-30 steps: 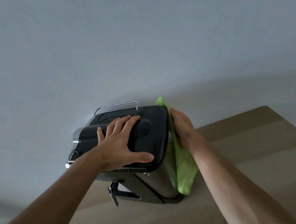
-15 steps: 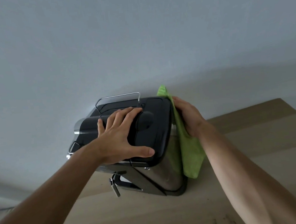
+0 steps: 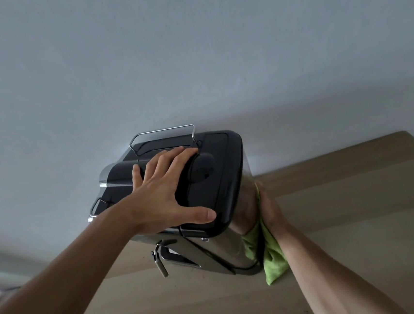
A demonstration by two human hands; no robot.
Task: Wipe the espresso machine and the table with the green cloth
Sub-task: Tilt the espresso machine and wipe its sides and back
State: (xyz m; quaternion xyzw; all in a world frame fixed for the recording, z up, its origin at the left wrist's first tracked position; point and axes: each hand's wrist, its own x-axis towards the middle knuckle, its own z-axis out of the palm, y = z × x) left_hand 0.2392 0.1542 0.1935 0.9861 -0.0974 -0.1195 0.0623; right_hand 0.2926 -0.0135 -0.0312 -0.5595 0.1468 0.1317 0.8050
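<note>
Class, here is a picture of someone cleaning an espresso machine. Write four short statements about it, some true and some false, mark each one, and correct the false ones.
1. The left hand lies flat on the black top of the espresso machine. True.
2. The green cloth lies spread on the table, apart from the machine. False: the right hand presses it against the machine's right side.
3. The machine stands on a wooden table close to a wall. True.
4. Both hands are on the cloth. False: only the right hand touches it.
</note>
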